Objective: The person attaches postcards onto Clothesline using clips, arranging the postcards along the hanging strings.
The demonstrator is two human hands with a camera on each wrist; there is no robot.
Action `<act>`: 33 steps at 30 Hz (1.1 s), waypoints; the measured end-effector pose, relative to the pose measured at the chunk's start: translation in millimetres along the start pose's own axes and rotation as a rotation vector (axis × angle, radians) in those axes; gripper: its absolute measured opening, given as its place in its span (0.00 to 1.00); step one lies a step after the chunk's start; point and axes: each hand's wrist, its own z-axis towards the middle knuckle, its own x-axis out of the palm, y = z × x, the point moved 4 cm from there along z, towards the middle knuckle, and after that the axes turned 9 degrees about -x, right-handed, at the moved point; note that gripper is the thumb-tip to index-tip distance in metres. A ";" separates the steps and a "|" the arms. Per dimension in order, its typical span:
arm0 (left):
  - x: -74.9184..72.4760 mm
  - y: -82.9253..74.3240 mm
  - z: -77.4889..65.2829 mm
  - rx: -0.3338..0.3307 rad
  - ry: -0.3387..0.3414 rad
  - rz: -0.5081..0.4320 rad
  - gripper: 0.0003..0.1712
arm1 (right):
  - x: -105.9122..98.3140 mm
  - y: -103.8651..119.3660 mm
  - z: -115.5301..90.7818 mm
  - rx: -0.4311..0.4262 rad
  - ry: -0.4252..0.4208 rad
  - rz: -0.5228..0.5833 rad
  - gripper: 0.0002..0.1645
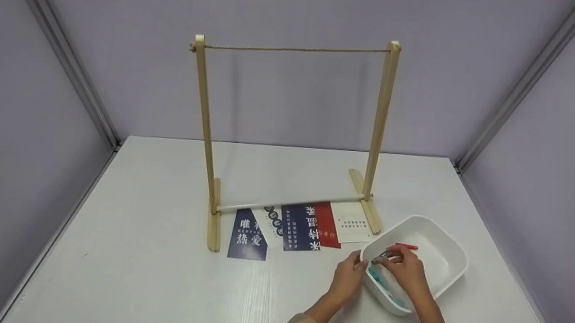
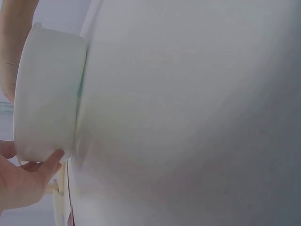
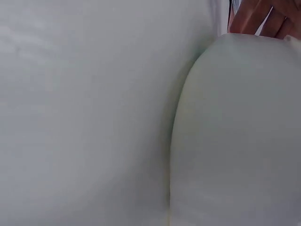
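A white plastic basin (image 1: 448,240) stands on the table at the right. My left hand (image 1: 347,278) grips its near-left corner; in the left wrist view the thumb is at the rim and the fingers (image 2: 49,165) lie against the outer wall. Over the inside of the basin, my right hand (image 1: 406,270) pinches a small, dark, shiny clip-like piece (image 1: 384,256) close to the left wall. A red clip-like piece (image 1: 407,246) lies beyond the right fingers. Several teal pieces (image 1: 377,277) lie along the basin's near-left side. The right wrist view shows mostly the basin's outer wall (image 3: 235,132).
A wooden frame (image 1: 382,118) stands mid-table, with a cord (image 1: 298,50) tied across its top and a white bar (image 1: 262,206) low down. Several printed cards, among them a blue card (image 1: 247,247) and a red card (image 1: 327,226), lie in front of the bar, left of the basin.
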 end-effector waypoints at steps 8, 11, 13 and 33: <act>-1.9 0.2 1.6 0.025 -0.007 0.003 0.21 | 10.0 7.3 1.7 -0.021 -0.015 0.182 0.22; -1.6 0.1 2.0 0.021 -0.007 0.012 0.21 | 12.5 6.9 0.6 0.012 0.008 0.228 0.23; -1.6 0.1 2.0 0.011 -0.007 0.014 0.21 | 13.8 6.1 0.0 0.026 0.021 0.244 0.24; -1.5 1.1 -0.1 0.030 -0.003 0.001 0.22 | 18.0 3.1 -6.6 0.129 0.090 0.497 0.24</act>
